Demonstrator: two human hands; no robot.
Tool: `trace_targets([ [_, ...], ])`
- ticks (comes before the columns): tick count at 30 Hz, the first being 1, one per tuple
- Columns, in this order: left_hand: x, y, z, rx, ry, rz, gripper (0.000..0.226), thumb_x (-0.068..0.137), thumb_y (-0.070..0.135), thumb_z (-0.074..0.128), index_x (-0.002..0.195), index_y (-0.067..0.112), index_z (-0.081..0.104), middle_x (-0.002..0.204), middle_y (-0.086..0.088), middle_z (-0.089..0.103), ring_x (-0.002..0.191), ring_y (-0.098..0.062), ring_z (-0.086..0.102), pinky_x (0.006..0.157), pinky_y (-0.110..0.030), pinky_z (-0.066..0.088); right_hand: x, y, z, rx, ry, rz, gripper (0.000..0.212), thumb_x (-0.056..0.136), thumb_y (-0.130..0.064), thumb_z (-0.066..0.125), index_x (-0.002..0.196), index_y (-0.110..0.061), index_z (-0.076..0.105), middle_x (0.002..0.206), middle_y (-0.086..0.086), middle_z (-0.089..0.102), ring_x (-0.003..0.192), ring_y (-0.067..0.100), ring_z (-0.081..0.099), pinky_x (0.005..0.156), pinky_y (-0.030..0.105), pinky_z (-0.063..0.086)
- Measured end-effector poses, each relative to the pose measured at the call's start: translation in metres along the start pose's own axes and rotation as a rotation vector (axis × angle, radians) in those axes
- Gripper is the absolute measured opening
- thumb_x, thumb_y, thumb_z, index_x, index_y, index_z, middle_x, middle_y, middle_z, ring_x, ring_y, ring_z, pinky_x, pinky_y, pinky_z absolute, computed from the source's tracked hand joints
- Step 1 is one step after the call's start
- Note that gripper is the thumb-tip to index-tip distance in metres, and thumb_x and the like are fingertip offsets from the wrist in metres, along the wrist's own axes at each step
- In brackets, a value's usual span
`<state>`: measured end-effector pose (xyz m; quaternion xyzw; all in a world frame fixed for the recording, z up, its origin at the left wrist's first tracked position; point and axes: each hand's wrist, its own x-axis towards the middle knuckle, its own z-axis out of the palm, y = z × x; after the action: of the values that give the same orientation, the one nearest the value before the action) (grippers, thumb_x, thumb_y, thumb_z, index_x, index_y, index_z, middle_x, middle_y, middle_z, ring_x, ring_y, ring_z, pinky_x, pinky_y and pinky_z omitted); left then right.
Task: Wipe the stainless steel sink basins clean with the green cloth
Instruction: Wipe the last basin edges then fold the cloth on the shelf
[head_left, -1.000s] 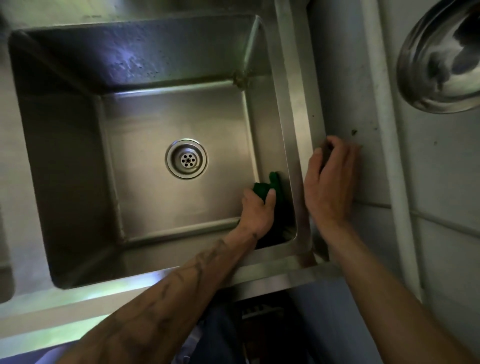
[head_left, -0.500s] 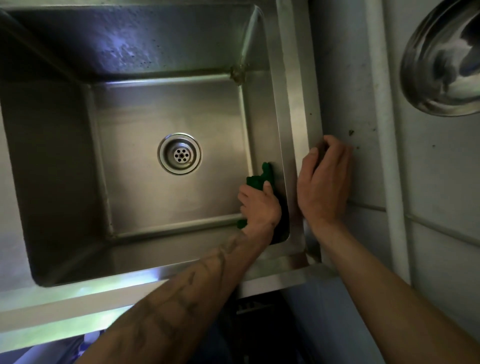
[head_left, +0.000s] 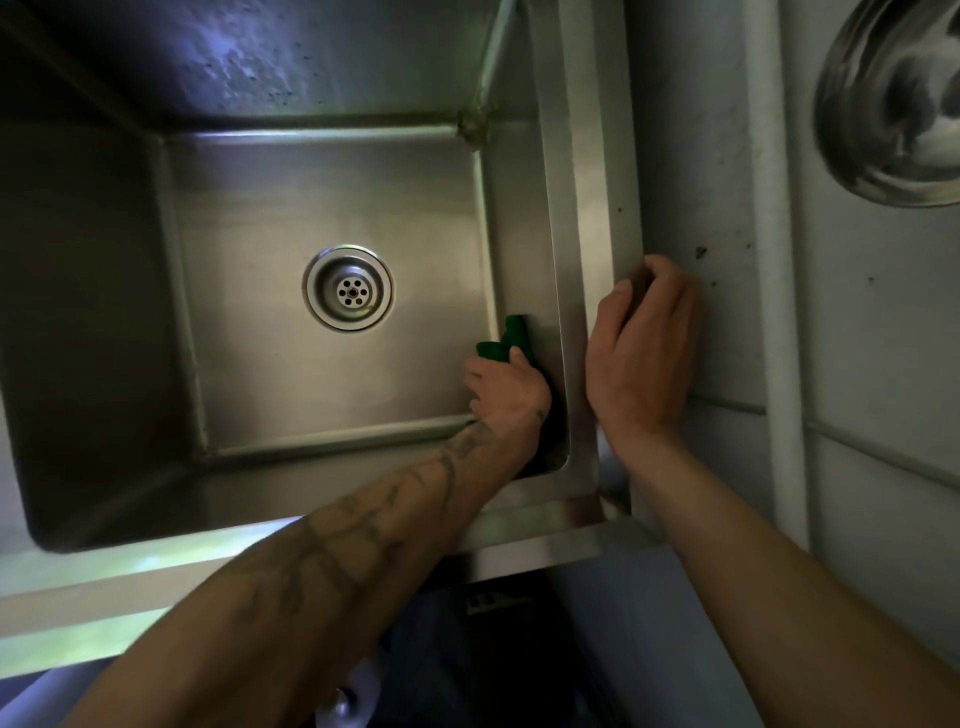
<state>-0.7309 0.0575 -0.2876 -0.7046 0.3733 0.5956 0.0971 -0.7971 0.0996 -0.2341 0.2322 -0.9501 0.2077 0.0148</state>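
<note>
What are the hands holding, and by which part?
Left hand grips the green cloth by its bunched lower part; right hand grips the sink rim at its outer edge.

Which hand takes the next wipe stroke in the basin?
Left. The left hand grips the green cloth against the right wall inside; the right hand is outside, gripping the sink rim.

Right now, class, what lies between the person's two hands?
Head view: the sink's right rim separates the left hand, gripping the green cloth, from the right hand.
</note>
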Motion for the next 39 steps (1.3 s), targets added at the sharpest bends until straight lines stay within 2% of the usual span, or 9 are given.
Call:
trace_targets([
  [6,-0.027,-0.009,-0.018,-0.11,-0.01,0.462,0.021,0.112,0.035,0.047,0.119,0.016,0.04,0.122,-0.012,0.055,0.111,-0.031,0.058,0.098,-0.051,0.051,0.0,0.0,-0.001,-0.001,-0.015,0.006,0.038,0.107,-0.029,0.042,0.135,-0.007,0.053,0.121,0.012,0.059,0.105,0.021,0.057,0.084,0.025,0.04],
  [10,0.007,-0.001,-0.005,0.02,-0.032,0.182,0.051,0.113,0.036,0.044,0.146,-0.002,0.035,0.148,-0.022,0.045,0.133,-0.042,0.051,0.115,-0.053,0.041,-0.001,-0.001,-0.001,-0.015,-0.021,0.02,0.036,0.106,-0.028,0.044,0.135,-0.008,0.053,0.122,0.011,0.059,0.104,0.016,0.055,0.084,0.022,0.037],
  [12,0.013,0.003,-0.002,0.063,-0.007,0.128,0.052,0.113,0.036,0.043,0.145,-0.004,0.037,0.149,-0.024,0.046,0.133,-0.043,0.052,0.115,-0.052,0.042,-0.002,-0.001,-0.002,-0.032,-0.013,0.028,0.035,0.106,-0.027,0.046,0.135,-0.007,0.053,0.121,0.011,0.059,0.102,0.01,0.049,0.083,0.018,0.032],
  [18,-0.003,0.005,-0.017,-0.065,-0.023,0.616,0.018,0.112,0.036,0.048,0.117,0.021,0.04,0.116,-0.01,0.055,0.102,-0.026,0.059,0.087,-0.041,0.054,-0.002,-0.001,0.0,-0.004,-0.033,0.038,0.04,0.106,-0.031,0.041,0.137,-0.008,0.051,0.122,0.011,0.059,0.105,0.019,0.056,0.085,0.028,0.043],
  [23,0.031,0.011,-0.011,0.073,-0.058,0.353,0.039,0.112,0.035,0.048,0.134,0.004,0.042,0.134,-0.018,0.053,0.12,-0.036,0.058,0.106,-0.055,0.05,-0.001,-0.002,-0.001,-0.005,-0.048,0.052,0.042,0.106,-0.034,0.039,0.137,-0.01,0.051,0.122,0.011,0.059,0.105,0.019,0.056,0.083,0.028,0.044],
  [28,0.013,0.021,-0.016,-0.116,-0.05,0.695,0.018,0.111,0.043,0.047,0.123,0.034,0.036,0.118,-0.006,0.057,0.104,-0.025,0.063,0.086,-0.047,0.06,-0.001,-0.001,0.0,0.038,-0.067,0.082,0.045,0.105,-0.038,0.035,0.138,-0.011,0.05,0.122,0.01,0.058,0.103,0.015,0.053,0.082,0.03,0.045],
  [30,0.011,0.015,-0.013,-0.141,-0.03,0.736,0.021,0.109,0.047,0.046,0.126,0.041,0.035,0.121,-0.004,0.056,0.107,-0.025,0.062,0.089,-0.046,0.059,0.0,-0.001,0.001,0.032,-0.064,0.082,0.044,0.105,-0.037,0.036,0.137,-0.011,0.05,0.121,0.01,0.058,0.102,0.014,0.051,0.082,0.03,0.044],
  [35,0.036,0.011,-0.009,0.018,-0.024,0.47,0.035,0.112,0.029,0.049,0.135,0.003,0.044,0.129,-0.017,0.053,0.118,-0.035,0.057,0.105,-0.054,0.049,-0.001,-0.002,0.0,0.036,-0.071,0.089,0.044,0.105,-0.037,0.037,0.138,-0.011,0.051,0.121,0.011,0.058,0.103,0.018,0.055,0.081,0.031,0.046],
  [39,0.017,0.028,-0.014,-0.049,-0.015,0.689,0.025,0.112,0.03,0.049,0.131,0.015,0.042,0.124,-0.009,0.053,0.11,-0.024,0.058,0.097,-0.042,0.053,-0.001,-0.002,0.0,0.028,-0.061,0.07,0.042,0.105,-0.034,0.038,0.137,-0.01,0.051,0.12,0.013,0.058,0.102,0.02,0.056,0.081,0.03,0.043],
])
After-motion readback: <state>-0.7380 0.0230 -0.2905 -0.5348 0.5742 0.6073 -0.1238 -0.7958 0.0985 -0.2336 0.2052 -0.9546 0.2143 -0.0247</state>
